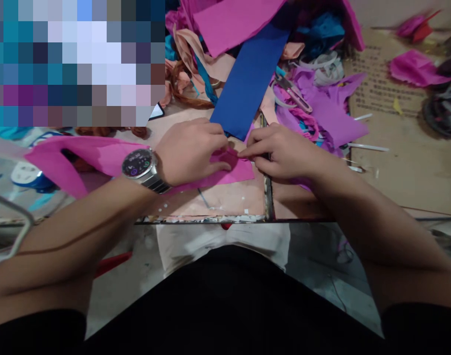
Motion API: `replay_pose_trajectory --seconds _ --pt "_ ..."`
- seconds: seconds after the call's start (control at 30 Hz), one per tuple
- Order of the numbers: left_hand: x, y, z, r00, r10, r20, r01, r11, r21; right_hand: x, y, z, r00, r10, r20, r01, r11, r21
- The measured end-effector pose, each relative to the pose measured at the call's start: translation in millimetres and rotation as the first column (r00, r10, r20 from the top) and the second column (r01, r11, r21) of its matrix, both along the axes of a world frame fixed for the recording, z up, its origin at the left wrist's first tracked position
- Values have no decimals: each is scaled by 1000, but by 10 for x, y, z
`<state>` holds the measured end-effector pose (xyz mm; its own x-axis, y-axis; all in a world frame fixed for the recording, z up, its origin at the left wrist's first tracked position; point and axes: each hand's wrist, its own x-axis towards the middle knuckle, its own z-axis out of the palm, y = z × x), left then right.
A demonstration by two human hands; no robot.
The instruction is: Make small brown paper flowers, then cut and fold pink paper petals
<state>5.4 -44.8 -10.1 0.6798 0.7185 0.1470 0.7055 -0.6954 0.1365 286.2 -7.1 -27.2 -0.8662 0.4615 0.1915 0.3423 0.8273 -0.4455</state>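
Both hands meet over a bright pink piece of fabric (235, 170) that lies on the table near its front edge. My left hand (194, 150), with a watch on the wrist, is closed, its fingers and thumb pinching the pink fabric. Facing it from the right, my right hand (281, 148) grips the edge of the same piece between curled fingers and thumb. A blue fabric strip (247, 79) slants away just beyond the fingertips. More pink fabric (99, 155) trails to the left, partly under my left wrist.
Behind the hands is a heap of scraps, including purple fabric (332, 113) and peach fabric (221, 66). Small snips (294, 93) lie on it. A cardboard sheet (403, 162) covers the right side. A power strip (29, 172) sits at left. The upper left is blurred out.
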Motion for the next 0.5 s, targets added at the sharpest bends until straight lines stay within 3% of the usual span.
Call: replay_pose_trajectory --seconds 0.2,0.5 --pt "20 27 -54 972 -214 94 218 975 -37 -6 -4 6 1000 -16 8 17 1000 -22" --pt "3 47 -64 979 -176 105 187 977 -105 -8 0 4 1000 -15 -2 14 998 -57"
